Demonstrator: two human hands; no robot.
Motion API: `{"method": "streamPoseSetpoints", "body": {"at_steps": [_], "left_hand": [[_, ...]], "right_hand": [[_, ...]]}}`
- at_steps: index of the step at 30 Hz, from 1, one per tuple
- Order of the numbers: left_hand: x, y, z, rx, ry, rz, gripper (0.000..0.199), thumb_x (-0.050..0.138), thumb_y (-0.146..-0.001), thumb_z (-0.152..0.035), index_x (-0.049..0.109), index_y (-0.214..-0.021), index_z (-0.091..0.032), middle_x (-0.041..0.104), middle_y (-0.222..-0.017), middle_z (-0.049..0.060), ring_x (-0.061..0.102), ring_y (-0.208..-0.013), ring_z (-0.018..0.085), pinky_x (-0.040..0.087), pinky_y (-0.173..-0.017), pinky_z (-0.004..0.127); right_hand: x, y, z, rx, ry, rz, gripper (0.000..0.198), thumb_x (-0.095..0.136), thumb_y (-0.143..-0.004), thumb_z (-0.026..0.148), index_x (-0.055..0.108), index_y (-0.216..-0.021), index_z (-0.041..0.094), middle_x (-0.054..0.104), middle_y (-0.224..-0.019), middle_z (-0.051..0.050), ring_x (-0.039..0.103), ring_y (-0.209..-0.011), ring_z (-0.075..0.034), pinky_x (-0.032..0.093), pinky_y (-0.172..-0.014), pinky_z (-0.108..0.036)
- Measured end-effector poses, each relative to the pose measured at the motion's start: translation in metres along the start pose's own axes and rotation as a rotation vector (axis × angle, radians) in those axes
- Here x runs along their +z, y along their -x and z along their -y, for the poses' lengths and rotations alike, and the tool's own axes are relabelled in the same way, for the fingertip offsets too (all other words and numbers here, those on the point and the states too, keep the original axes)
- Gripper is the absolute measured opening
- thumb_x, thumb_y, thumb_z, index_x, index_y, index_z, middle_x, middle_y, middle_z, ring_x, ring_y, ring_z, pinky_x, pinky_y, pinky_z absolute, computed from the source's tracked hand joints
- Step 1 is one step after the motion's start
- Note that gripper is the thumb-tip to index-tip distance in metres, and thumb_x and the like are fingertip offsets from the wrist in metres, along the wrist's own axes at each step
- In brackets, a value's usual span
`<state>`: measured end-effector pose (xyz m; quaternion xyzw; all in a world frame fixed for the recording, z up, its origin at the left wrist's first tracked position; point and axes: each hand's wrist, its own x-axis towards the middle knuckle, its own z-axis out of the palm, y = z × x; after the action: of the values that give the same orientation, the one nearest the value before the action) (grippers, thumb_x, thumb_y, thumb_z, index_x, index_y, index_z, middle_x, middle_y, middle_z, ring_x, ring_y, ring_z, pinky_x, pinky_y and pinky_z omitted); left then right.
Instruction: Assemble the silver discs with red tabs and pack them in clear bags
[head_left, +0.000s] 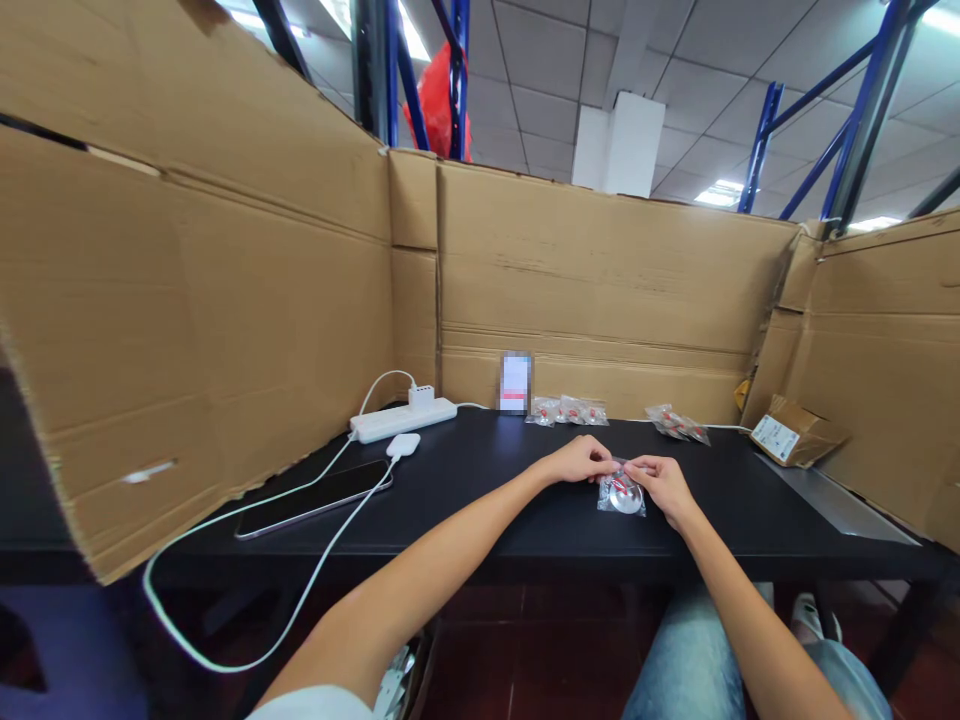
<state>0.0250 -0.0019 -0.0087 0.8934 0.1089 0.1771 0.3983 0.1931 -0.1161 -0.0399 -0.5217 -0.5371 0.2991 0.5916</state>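
Between my two hands, over the black table (480, 500), is a small clear plastic bag (622, 497) with a round silvery piece and something red inside. My left hand (581, 460) pinches the bag's top edge from the left. My right hand (660, 482) pinches the same edge from the right, its fingertips close to the left ones. The bag hangs or lies below the fingers, nearer to me. Several similar bags (568, 411) with red bits lie at the back, and a further group of bags (676, 424) lies to their right.
Cardboard walls (600, 290) enclose the table on three sides. A phone (515, 383) stands upright at the back. On the left are a white power strip (403, 420), a flat dark phone (315, 498) and a looping white cable (330, 550). A brown package (799, 432) sits right.
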Motion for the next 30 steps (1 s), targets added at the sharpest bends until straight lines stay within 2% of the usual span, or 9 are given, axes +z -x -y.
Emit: {"method": "streamPoseSetpoints", "body": {"at_steps": [5, 11, 15, 22, 26, 30], "left_hand": [[-0.009, 0.002, -0.006, -0.015, 0.018, 0.093, 0.053, 0.058, -0.077, -0.063, 0.064, -0.064, -0.011, 0.058, -0.058, 0.002, 0.050, -0.052, 0.010, 0.040, -0.055, 0.023], [-0.016, -0.001, -0.002, -0.005, 0.024, 0.172, 0.050, 0.059, -0.079, -0.060, 0.063, -0.065, -0.011, 0.058, -0.060, 0.001, 0.049, -0.052, 0.009, 0.038, -0.053, 0.021], [-0.018, 0.000, 0.001, -0.019, 0.032, 0.205, 0.050, 0.060, -0.079, -0.059, 0.065, -0.068, -0.011, 0.060, -0.063, 0.002, 0.050, -0.055, 0.009, 0.039, -0.056, 0.022], [-0.011, 0.005, 0.004, -0.002, 0.056, 0.155, 0.044, 0.064, -0.077, -0.056, 0.067, -0.079, -0.012, 0.058, -0.065, 0.000, 0.047, -0.056, 0.008, 0.037, -0.056, 0.021], [-0.010, 0.002, 0.005, -0.016, 0.039, 0.142, 0.046, 0.063, -0.075, -0.058, 0.065, -0.070, -0.012, 0.057, -0.062, 0.000, 0.047, -0.055, 0.009, 0.036, -0.056, 0.021], [-0.011, 0.000, 0.003, -0.043, 0.030, 0.114, 0.049, 0.062, -0.075, -0.060, 0.061, -0.064, -0.012, 0.055, -0.057, -0.001, 0.046, -0.053, 0.009, 0.036, -0.055, 0.022]], "right_hand": [[0.001, -0.001, 0.001, 0.022, -0.039, -0.065, 0.047, 0.082, -0.053, 0.052, 0.074, -0.075, 0.012, 0.074, -0.069, -0.013, 0.068, -0.060, -0.024, 0.050, -0.057, -0.030], [0.003, -0.002, 0.001, 0.055, -0.091, -0.112, 0.048, 0.083, -0.049, 0.054, 0.073, -0.072, 0.013, 0.074, -0.070, -0.014, 0.069, -0.064, -0.026, 0.051, -0.060, -0.032], [0.002, 0.000, 0.001, 0.061, -0.091, -0.086, 0.047, 0.084, -0.049, 0.054, 0.072, -0.071, 0.013, 0.073, -0.066, -0.012, 0.068, -0.062, -0.024, 0.049, -0.059, -0.030], [0.003, 0.005, 0.006, 0.044, -0.037, 0.043, 0.041, 0.081, -0.058, 0.049, 0.073, -0.074, 0.012, 0.072, -0.067, -0.008, 0.063, -0.058, -0.017, 0.045, -0.058, -0.026], [0.004, 0.004, 0.006, 0.047, -0.010, 0.026, 0.040, 0.079, -0.060, 0.048, 0.073, -0.075, 0.012, 0.071, -0.065, -0.007, 0.060, -0.054, -0.016, 0.042, -0.053, -0.025], [0.004, 0.002, 0.004, 0.067, -0.047, -0.051, 0.037, 0.080, -0.057, 0.045, 0.074, -0.073, 0.012, 0.072, -0.064, -0.008, 0.062, -0.054, -0.017, 0.043, -0.053, -0.026]]}}
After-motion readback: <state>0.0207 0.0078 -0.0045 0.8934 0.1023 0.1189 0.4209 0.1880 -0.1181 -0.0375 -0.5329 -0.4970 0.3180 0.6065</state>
